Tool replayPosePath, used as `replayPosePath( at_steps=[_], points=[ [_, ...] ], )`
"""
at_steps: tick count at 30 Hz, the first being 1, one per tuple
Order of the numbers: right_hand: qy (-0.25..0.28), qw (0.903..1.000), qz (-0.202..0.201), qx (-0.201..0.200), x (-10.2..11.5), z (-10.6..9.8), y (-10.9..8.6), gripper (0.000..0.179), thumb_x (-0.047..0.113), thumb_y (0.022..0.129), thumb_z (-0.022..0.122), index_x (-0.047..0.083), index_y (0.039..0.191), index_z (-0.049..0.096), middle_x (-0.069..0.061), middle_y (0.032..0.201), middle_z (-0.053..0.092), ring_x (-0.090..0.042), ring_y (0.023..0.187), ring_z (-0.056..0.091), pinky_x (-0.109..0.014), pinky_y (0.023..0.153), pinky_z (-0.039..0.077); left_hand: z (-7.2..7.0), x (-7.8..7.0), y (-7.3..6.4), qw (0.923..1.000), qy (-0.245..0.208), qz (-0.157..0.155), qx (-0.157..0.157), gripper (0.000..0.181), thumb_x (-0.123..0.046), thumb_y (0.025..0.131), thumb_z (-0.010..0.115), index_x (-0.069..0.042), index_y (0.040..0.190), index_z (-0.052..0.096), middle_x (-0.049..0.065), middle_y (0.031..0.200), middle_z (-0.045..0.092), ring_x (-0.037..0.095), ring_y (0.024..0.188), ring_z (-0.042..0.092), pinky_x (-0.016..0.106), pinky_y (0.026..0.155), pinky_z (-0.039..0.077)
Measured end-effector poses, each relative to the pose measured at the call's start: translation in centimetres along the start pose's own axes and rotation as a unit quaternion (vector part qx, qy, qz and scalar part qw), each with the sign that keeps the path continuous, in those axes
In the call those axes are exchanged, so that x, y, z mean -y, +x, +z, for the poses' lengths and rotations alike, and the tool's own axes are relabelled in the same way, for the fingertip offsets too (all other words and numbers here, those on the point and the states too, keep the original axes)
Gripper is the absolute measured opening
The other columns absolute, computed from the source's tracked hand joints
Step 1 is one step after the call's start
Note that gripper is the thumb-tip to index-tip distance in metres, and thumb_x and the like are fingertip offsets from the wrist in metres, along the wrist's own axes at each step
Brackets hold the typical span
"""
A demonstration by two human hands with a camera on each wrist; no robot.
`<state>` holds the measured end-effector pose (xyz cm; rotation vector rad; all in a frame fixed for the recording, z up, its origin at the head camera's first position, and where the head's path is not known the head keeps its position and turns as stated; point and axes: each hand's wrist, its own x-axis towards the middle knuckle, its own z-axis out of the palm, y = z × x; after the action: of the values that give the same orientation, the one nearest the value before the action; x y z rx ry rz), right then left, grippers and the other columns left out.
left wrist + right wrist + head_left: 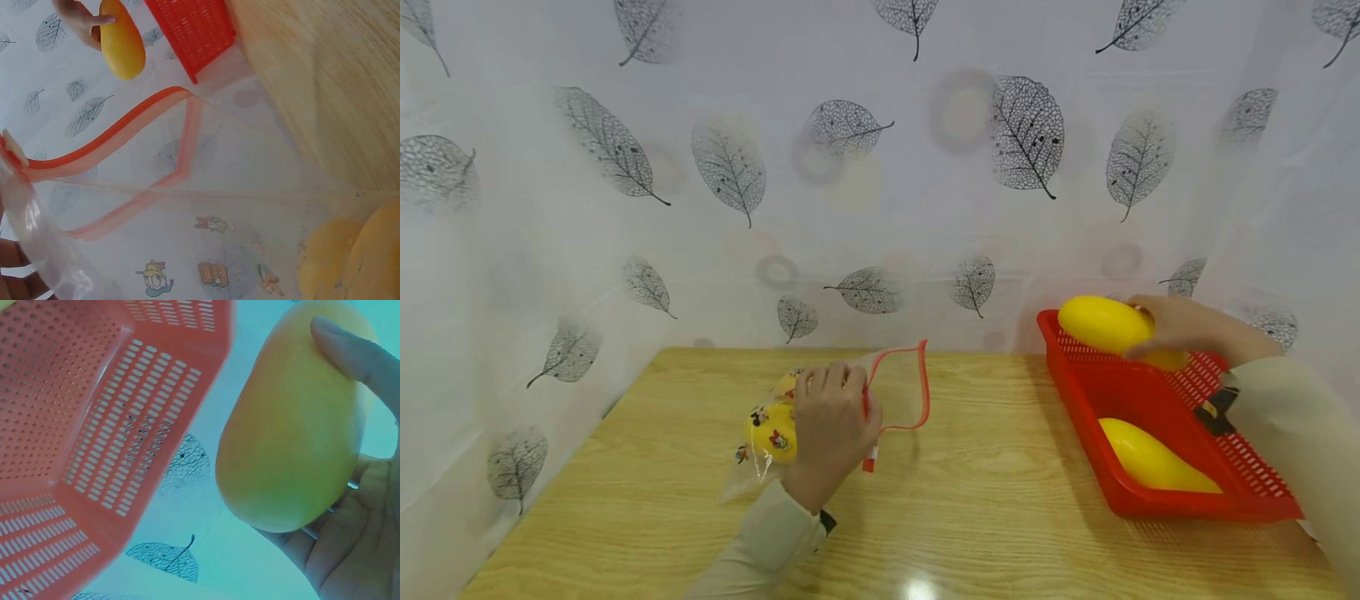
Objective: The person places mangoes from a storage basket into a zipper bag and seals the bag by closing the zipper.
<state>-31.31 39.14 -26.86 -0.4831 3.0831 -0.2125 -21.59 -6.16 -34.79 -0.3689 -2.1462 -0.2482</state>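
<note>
My left hand [835, 417] grips a clear zip bag [212, 250] near its red-edged mouth. The mouth gapes toward the right, and cartoon figures are printed on the plastic. Inside the bag lie yellow mangoes [331, 262]. Over the far part of a red plastic basket [1078, 408], my right hand [1180, 325] holds a yellow mango [1101, 323]. In the right wrist view the thumb lies across this mango [287, 431], with the other fingers beneath it. Another mango [1157, 458] rests in the near end of the basket, and more yellow shows below my right hand.
The basket has slotted walls and stands at the right of the wooden table [985, 500]. Behind the table hangs a pale sheet [910, 208] printed with dark leaves. Bare wood lies between bag and basket.
</note>
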Motion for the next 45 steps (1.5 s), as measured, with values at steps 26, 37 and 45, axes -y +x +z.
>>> replayPosePath(
  at_steps=[26,37,45],
  points=[
    [0.0,0.9996,-0.02,-0.018,5.1,-1.3,1.2,0.08,0.043,0.07,0.077,-0.003,0.126,0.045,-0.012,0.101,0.061,-0.021,0.08,0.053,-0.037,0.071,0.045,0.1,0.0,0.2,1.0,-0.002,0.004,-0.002,0.011,-0.017,0.075,0.065,-0.009,0.078,0.059,0.008,0.081,0.062,0.028,0.079,0.058,0.045,0.083,0.046],
    [-0.002,0.999,-0.037,-0.024,7.3,-1.8,1.4,0.08,0.043,0.069,0.077,-0.003,0.127,0.046,-0.013,0.105,0.063,-0.022,0.084,0.055,-0.045,0.078,0.048,0.1,0.1,0.2,1.0,-0.002,0.002,0.004,0.011,-0.018,0.075,0.065,-0.009,0.078,0.058,0.007,0.081,0.062,0.028,0.08,0.058,0.045,0.083,0.046],
    [-0.007,0.9988,-0.039,-0.029,8.6,-1.7,1.4,0.078,0.045,0.069,0.077,0.002,0.127,0.047,-0.008,0.1,0.063,-0.019,0.08,0.052,-0.037,0.073,0.045,0.1,0.1,0.1,1.0,-0.006,0.0,0.003,0.011,-0.017,0.074,0.066,-0.01,0.078,0.059,0.008,0.082,0.063,0.028,0.08,0.058,0.046,0.083,0.046]
  ],
)
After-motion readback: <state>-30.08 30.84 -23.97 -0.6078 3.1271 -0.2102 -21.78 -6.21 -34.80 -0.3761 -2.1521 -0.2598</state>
